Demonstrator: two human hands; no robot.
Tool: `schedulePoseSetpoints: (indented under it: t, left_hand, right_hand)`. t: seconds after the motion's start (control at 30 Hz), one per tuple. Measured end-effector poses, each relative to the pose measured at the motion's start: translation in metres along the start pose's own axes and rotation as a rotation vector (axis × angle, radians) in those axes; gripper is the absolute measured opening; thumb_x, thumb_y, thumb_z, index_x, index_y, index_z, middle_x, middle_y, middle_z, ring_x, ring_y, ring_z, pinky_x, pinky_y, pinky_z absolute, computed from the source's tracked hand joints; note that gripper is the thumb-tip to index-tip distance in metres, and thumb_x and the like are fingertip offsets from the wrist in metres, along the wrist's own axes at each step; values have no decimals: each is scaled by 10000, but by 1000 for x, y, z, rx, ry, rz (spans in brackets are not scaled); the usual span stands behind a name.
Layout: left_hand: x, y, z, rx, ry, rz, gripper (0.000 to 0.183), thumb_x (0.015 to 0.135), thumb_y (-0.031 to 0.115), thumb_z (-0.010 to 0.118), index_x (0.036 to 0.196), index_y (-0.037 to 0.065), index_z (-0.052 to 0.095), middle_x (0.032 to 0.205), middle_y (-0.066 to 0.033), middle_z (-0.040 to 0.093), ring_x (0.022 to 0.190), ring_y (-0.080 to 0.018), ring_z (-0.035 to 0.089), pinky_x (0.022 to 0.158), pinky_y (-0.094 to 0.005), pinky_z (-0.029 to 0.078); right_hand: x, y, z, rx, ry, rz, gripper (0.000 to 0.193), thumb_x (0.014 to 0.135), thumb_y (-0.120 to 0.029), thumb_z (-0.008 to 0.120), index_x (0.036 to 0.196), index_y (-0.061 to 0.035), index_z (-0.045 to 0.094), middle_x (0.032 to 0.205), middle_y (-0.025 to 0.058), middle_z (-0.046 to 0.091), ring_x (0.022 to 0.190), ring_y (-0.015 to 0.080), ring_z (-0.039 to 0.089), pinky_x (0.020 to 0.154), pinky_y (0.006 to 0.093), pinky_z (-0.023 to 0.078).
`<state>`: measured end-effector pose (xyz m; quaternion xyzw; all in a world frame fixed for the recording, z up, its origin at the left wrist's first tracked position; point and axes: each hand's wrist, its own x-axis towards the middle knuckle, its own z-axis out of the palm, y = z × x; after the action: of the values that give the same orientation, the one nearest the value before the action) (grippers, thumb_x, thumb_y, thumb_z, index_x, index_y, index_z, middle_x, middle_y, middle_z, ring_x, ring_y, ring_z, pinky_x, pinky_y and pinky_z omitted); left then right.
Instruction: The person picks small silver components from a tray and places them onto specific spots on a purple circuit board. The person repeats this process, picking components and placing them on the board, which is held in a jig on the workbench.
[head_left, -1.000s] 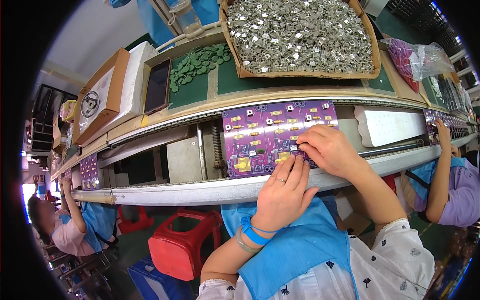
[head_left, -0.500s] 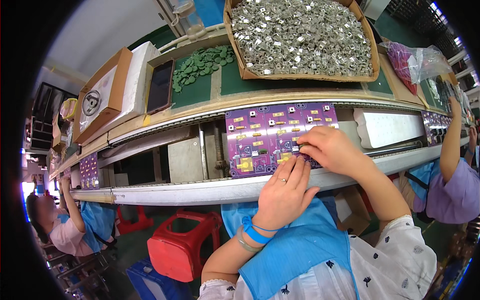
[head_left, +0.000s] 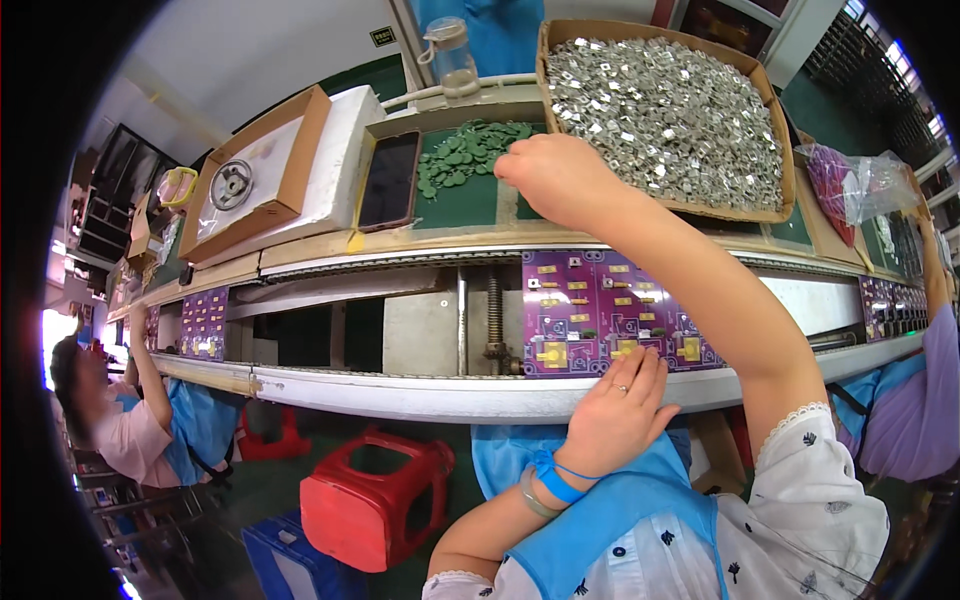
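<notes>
Discs (head_left: pixel 462 158), green, heaped on far surface (head_left: pixel 462 208), look light, stiff, best pinched by rims; right grip (head_left: pixel 565 180) curled beside them, cannot tell if holding; left grip (head_left: pixel 615 425) released, resting on purple board (head_left: pixel 605 318)

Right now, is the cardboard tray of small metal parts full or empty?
Full, it appears: metal parts spread wall to wall in the cardboard tray, hiding its bottom.
</notes>
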<state>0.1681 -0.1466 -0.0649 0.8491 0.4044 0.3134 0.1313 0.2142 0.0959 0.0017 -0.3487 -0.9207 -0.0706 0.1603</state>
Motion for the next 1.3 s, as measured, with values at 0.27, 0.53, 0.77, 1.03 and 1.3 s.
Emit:
schedulePoseSetpoints:
  t: [0.27, 0.53, 0.77, 1.03, 1.3]
  left_hand:
    - [-1, 0, -2, -46, 17, -1, 546, 838, 335, 744, 1223, -39, 641, 1300, -182, 604, 1238, -314, 566, 1067, -415, 474]
    - [1, 1, -3, -14, 12, -8, 532, 836, 340, 744, 1211, -27, 659, 1284, -166, 630, 1222, -314, 585, 1055, -410, 481]
    - [4, 4, -3, 18, 0, -29, 508, 801, 318, 769, 1185, -3, 685, 1254, -154, 652, 1204, -316, 599, 1020, -404, 502]
    - [18, 26, 12, -70, 5, 32, 435, 791, 213, 787, 1141, -27, 690, 1214, -183, 654, 1197, -352, 597, 1028, -446, 493]
    - [38, 46, 32, -68, -66, 81, 494, 803, 254, 785, 1194, -24, 669, 1259, -180, 641, 1244, -347, 576, 1045, -434, 485]
  right_hand:
    - [53, 4, 53, -78, -23, 173, 87, 780, -33, 647, 830, -54, 715, 877, 157, 742, 834, 335, 736, 705, 434, 588]
    - [7, -11, -3, 296, 321, 125, 176, 885, -82, 628, 1036, -23, 696, 953, 168, 700, 875, 315, 695, 778, 403, 556]
    - [-139, -11, -71, 912, 224, 497, 227, 927, -102, 643, 1134, -31, 702, 981, 98, 690, 873, 218, 672, 785, 326, 535]
    - [-269, 4, -76, 713, 92, 681, 156, 924, -78, 664, 1065, -22, 700, 970, 88, 675, 871, 207, 658, 770, 318, 521]
    - [-302, 3, -67, 584, 76, 581, 141, 901, -64, 671, 1037, -29, 686, 956, 128, 676, 858, 301, 656, 748, 371, 523]
